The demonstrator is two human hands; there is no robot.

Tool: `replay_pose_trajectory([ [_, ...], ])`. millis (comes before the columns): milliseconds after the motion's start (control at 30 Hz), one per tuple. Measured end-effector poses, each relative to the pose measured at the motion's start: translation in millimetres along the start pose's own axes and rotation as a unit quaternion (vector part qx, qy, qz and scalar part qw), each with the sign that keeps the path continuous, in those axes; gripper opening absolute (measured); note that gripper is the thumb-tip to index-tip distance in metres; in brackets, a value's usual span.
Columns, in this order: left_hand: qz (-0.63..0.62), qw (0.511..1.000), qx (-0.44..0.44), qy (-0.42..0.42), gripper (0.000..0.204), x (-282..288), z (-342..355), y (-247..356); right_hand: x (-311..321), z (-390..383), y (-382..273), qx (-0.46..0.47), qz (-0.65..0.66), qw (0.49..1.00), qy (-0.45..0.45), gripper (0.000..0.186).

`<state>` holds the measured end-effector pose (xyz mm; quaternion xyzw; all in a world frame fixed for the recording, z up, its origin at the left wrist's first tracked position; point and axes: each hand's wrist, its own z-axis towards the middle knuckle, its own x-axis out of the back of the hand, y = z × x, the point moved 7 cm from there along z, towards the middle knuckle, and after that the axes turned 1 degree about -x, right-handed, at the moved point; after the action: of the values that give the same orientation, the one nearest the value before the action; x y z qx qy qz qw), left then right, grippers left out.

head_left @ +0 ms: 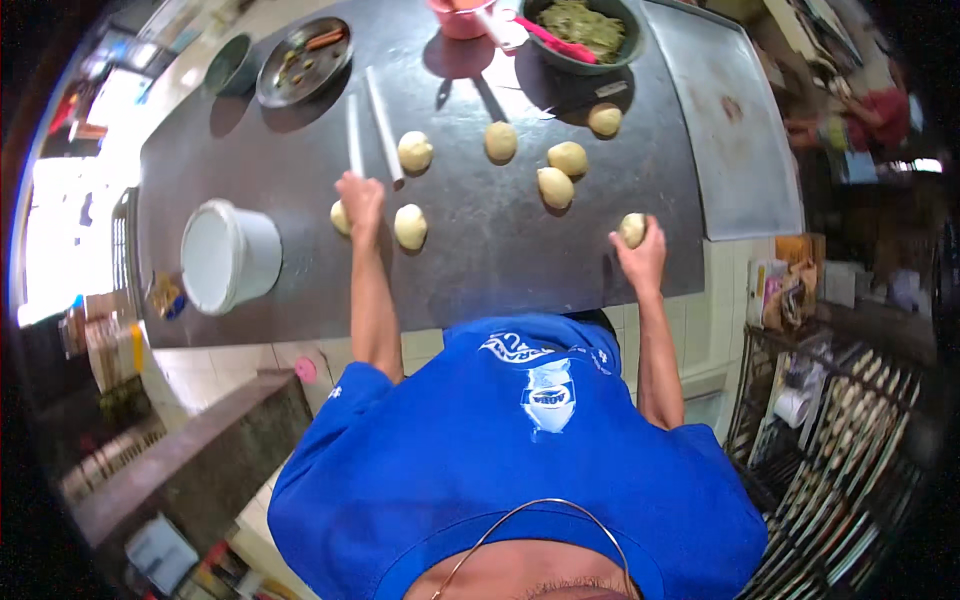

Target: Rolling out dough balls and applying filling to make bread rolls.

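Note:
My left hand [362, 203] is closed at the near end of a thin white rod [353, 130]; the fingers look curled round it. Just left of that wrist, a dough ball [340, 217] is partly covered by the hand. A second white rod [380, 120] lies alongside, slanting the same way. At the right, my right hand [642, 252] grips a pale dough ball [632, 230] at the tabletop. Between the hands sit further dough balls: one near my left forearm [410, 227], one beyond it [415, 151], and a touching pair [555, 187] nearer the right.
A white bucket [232, 257] stands on the metal table [480, 270] at the left. Along the far side are a metal plate [305, 62], a green bowl [230, 66], a pink container [462, 18] and a bowl of greenish shredded filling [582, 35]. A metal tray [735, 130] lies right.

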<state>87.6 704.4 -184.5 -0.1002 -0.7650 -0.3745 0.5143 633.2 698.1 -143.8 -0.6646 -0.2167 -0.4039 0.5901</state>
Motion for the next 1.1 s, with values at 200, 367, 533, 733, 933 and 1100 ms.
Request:
replay_pose_trajectory([
  [200, -0.091, 0.948, -0.303, 0.02, 0.04, 30, -104, 95, 43, -38, -113, 0.228, -0.179, 0.952, 0.099, 0.059],
  [367, -0.076, 0.787, -0.594, -0.147, 0.042, 5, -274, 206, 49, -34, -103, 0.334, -0.198, 0.92, 0.055, 0.041],
  [533, -0.207, 0.835, -0.509, -0.03, 0.039, -28, -301, 238, 75, 16, 34, 0.157, -0.19, 0.967, -0.06, 0.018],
  [733, -0.194, 0.865, -0.421, -0.192, 0.045, -172, -306, 294, 159, 36, 153, -0.028, -0.078, 0.996, -0.03, 0.021],
  [933, 0.05, 0.933, -0.276, -0.226, 0.057, -259, -398, 319, 174, 30, 220, -0.054, -0.013, 0.997, -0.046, 0.022],
  [1100, -0.149, 0.928, -0.226, -0.257, 0.068, -284, -432, 319, 169, 31, 243, -0.045, 0.009, 0.989, -0.137, 0.022],
])
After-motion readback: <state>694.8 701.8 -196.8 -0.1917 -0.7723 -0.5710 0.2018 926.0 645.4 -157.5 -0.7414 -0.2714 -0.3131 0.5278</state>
